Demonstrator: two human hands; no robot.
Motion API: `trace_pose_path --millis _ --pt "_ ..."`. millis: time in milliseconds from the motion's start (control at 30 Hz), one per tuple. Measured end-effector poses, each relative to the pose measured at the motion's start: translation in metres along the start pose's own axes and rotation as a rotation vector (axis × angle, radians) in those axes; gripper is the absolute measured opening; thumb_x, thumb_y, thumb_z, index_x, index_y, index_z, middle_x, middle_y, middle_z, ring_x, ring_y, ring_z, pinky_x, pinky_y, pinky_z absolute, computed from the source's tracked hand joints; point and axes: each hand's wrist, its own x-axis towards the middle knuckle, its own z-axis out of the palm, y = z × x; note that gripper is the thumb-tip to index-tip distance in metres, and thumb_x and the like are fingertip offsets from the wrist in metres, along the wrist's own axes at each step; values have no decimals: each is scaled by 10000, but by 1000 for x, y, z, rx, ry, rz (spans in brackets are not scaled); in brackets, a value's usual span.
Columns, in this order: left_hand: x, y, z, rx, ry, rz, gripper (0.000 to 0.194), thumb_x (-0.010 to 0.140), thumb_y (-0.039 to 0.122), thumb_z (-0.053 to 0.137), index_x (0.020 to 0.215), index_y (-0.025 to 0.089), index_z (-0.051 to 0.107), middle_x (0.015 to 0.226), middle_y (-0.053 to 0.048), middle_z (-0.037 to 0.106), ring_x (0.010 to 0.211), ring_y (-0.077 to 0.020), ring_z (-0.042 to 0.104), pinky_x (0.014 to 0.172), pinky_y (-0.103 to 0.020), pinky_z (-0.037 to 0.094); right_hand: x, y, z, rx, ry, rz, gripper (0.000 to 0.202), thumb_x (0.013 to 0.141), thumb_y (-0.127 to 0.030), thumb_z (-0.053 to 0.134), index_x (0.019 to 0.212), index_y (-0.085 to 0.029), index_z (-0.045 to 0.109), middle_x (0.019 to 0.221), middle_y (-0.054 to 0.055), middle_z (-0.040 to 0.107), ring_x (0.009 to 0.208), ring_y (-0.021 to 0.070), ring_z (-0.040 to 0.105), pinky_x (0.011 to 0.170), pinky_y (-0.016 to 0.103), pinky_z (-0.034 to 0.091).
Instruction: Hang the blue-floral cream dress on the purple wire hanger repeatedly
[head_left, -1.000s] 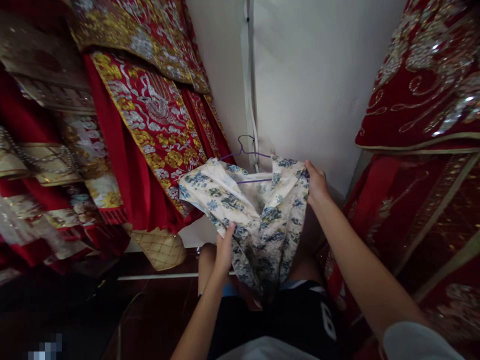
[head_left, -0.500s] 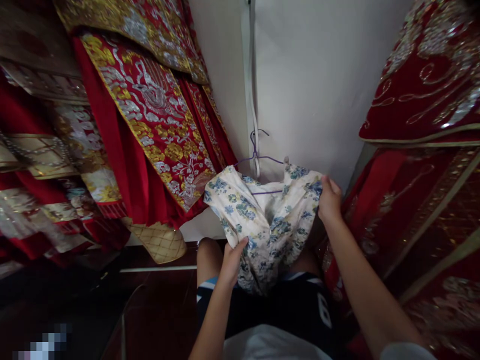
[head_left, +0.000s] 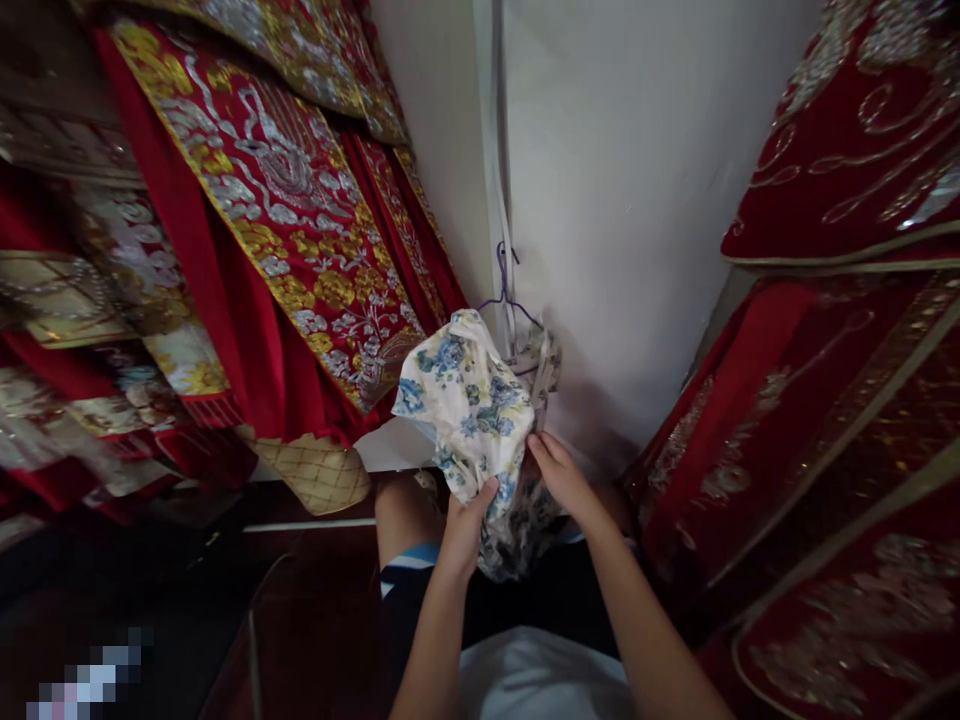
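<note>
A white garment with blue and yellow flowers (head_left: 472, 400) hangs on a thin purple hanger (head_left: 504, 290) in front of the pale wall. Its left part faces the camera, while the right shoulder is turned back behind it. Low on the left side of the cloth, my left hand (head_left: 469, 515) pinches the fabric with the thumb on top. My right hand (head_left: 559, 470) has its fingers at the garment's right edge, closed on the cloth near its middle. The lower end of the garment is bunched and dark above my lap.
Red embroidered cloths with gold and silver (head_left: 300, 200) hang at the left, and red beaded ones (head_left: 847, 150) at the right. A pale strip (head_left: 495, 150) runs down the wall. A gold quilted piece (head_left: 319, 475) hangs low at the left.
My right hand has moved left and down from the garment's right shoulder to its middle. The garment has turned and its right side has swung back. My left hand has barely moved.
</note>
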Motion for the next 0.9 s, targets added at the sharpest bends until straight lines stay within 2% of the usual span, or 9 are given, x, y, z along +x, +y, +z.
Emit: trace_pose_path --millis 100,167,267,367,567,700,767,833,900 --pt "-4 4 -1 -19 30 -27 671 650 298 874 1271 202 638 1283 -100 681 1308 -298 554 1162 -432 380 4 -5 5 24 2 -32 351 862 -578 519 799 -234 547 763 16 630 752 205 586 711 321 462" --pt "-6 7 -3 -31 46 -31 661 650 281 871 1264 206 639 1268 -98 689 1284 -296 575 1153 -431 393 2 -7 7 57 -21 -25 313 870 -549 525 866 -237 551 779 5 629 731 191 582 687 304 457" --pt "-6 11 -4 -36 69 -47 646 642 249 866 1246 205 642 1229 -93 706 1254 -295 598 1139 -429 409 -2 -8 8 102 -95 -16 280 876 -519 526 850 -240 542 645 -33 541 590 165 522 569 277 408" --pt "-4 8 -4 -28 88 -30 602 658 241 850 1223 217 643 1206 -86 712 1225 -286 615 1104 -420 442 -5 -11 1 117 -121 -17 256 870 -467 538 766 -233 532 565 -48 493 532 148 485 537 265 377" --pt "5 -17 -23 103 366 235 450 711 306 794 1114 178 639 1133 -93 696 1098 -250 642 969 -366 492 -13 -24 -26 28 -84 -21 191 820 -331 589 686 -196 571 545 -40 515 542 125 481 549 248 355" --pt "4 -21 -33 438 439 608 455 784 358 739 1180 195 586 1160 -89 624 1051 -212 601 893 -326 476 -21 -37 -27 6 -122 -13 194 808 -318 591 666 -188 567 524 -45 511 512 113 474 519 240 336" --pt "3 -15 -26 604 369 748 360 823 324 705 1144 200 600 1148 -90 613 1053 -208 585 883 -319 466 -24 -42 -22 24 -136 -2 207 809 -328 596 662 -189 554 518 -48 511 500 109 475 510 236 337" --pt "4 -9 -11 719 165 792 258 846 279 678 1083 195 622 1083 -82 638 1020 -203 598 875 -315 465 -26 -46 -17 48 -152 19 211 811 -342 599 672 -190 555 512 -51 512 483 104 469 495 232 336" --pt "6 -5 9 765 -34 756 223 840 236 671 1054 189 627 1006 -65 664 952 -192 624 849 -304 474 -27 -49 -14 63 -171 32 201 810 -346 602 690 -188 569 513 -52 517 468 99 458 478 228 331"
